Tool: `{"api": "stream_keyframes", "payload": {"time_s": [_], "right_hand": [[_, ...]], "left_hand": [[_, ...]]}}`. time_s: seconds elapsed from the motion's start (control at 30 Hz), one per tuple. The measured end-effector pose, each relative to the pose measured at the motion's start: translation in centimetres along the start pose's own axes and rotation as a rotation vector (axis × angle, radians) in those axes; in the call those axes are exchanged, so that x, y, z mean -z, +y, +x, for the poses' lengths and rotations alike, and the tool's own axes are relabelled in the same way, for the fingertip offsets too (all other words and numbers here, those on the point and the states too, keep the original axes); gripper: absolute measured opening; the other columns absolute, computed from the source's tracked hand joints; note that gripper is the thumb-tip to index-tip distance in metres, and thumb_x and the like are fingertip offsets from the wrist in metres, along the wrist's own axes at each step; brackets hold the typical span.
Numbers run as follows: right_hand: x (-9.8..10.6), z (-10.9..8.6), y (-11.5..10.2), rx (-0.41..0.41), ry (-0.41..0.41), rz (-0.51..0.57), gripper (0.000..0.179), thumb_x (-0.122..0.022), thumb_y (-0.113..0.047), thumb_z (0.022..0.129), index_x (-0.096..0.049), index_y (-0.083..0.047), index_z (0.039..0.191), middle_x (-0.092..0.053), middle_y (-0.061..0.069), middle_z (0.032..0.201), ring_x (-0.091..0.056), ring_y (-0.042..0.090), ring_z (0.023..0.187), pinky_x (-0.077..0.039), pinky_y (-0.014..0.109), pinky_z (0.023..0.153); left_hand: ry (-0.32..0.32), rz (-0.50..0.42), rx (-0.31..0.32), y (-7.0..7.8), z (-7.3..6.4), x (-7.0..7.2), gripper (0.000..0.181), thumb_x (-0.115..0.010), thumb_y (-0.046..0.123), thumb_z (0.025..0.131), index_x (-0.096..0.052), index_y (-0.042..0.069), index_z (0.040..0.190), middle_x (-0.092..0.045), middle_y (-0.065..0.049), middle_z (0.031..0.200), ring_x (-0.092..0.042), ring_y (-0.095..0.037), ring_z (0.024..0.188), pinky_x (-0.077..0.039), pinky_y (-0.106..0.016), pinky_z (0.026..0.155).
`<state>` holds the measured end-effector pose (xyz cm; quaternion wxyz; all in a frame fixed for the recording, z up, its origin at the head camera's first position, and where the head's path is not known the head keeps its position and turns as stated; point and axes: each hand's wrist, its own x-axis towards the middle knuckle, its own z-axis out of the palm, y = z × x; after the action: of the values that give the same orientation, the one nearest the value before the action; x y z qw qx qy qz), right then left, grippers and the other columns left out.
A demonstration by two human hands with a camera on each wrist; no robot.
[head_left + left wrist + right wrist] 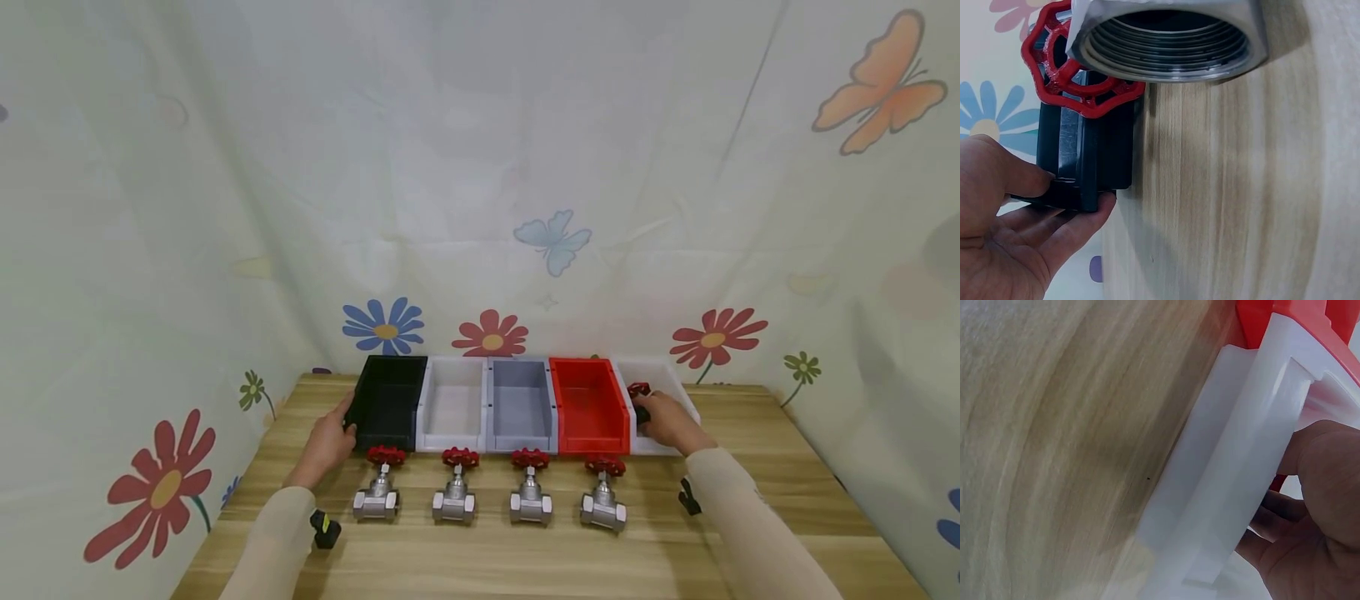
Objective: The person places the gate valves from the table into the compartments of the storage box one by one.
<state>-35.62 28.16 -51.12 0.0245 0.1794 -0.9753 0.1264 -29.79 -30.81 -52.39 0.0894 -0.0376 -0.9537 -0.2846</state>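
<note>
My left hand (330,443) grips the front left corner of the black storage bin (1066,150), thumb on one side of its wall and fingers on the other. Far to the right, my right hand (670,419) reaches into the right-hand white bin (1235,469). It holds a valve with a red handwheel (639,390); the palm and fingers hide most of it, and a dark part shows below the wheel. Several metal gate valves (453,500) with red handwheels stand in a row before the bins. One threaded valve end (1169,47) looms close in the left wrist view.
Between the black and right-hand white bins sit another white bin (453,404), a grey bin (521,446) and a red bin (592,446), side by side. All stand on a wood-grain table (450,567). A flower-printed curtain (480,167) hangs behind and at both sides.
</note>
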Motion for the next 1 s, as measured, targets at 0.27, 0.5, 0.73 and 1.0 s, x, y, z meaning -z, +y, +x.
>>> {"api": "stream_keyframes", "payload": {"time_s": [0.27, 0.5, 0.73, 1.0], "right_hand": [[-0.08, 0.16, -0.06, 0.009, 0.016, 0.001, 0.032, -0.073, 0.002, 0.072, -0.067, 0.001, 0.104, -0.065, 0.019, 0.091, -0.060, 0.034, 0.086, -0.050, 0.052, 0.080], [-0.09, 0.39, 0.04, 0.000, 0.016, 0.000, 0.029, -0.073, 0.002, 0.073, -0.068, 0.000, 0.101, -0.065, 0.020, 0.091, -0.059, 0.033, 0.085, -0.050, 0.052, 0.081], [-0.08, 0.49, 0.20, 0.015, 0.009, -0.020, 0.029, -0.069, 0.006, 0.073, -0.068, -0.001, 0.102, -0.067, 0.018, 0.090, -0.061, 0.033, 0.084, -0.050, 0.053, 0.080], [-0.36, 0.02, 0.31, 0.024, -0.001, -0.018, 0.032, -0.070, 0.002, 0.076, -0.071, -0.002, 0.108, -0.070, 0.019, 0.098, -0.062, 0.035, 0.091, -0.049, 0.056, 0.089]], "left_hand": [[0.006, -0.001, -0.006, 0.10, 0.06, 0.02, 0.064, -0.053, 0.000, 0.091, -0.030, -0.006, 0.151, -0.055, -0.042, 0.125, -0.062, -0.047, 0.107, -0.047, -0.058, 0.093], [-0.008, -0.010, 0.003, 0.16, 0.25, 0.21, 0.064, -0.052, 0.000, 0.092, -0.028, -0.006, 0.151, -0.057, -0.041, 0.121, -0.063, -0.037, 0.087, -0.050, -0.053, 0.084], [-0.010, -0.004, -0.005, 0.18, 0.27, 0.23, 0.065, -0.052, 0.000, 0.092, -0.028, -0.007, 0.151, -0.056, -0.041, 0.125, -0.064, -0.038, 0.091, -0.051, -0.052, 0.084], [-0.012, -0.005, -0.006, 0.20, -0.17, 0.34, 0.064, -0.052, -0.001, 0.092, -0.027, -0.007, 0.151, -0.052, -0.041, 0.129, -0.060, -0.047, 0.111, -0.047, -0.058, 0.095]]}}
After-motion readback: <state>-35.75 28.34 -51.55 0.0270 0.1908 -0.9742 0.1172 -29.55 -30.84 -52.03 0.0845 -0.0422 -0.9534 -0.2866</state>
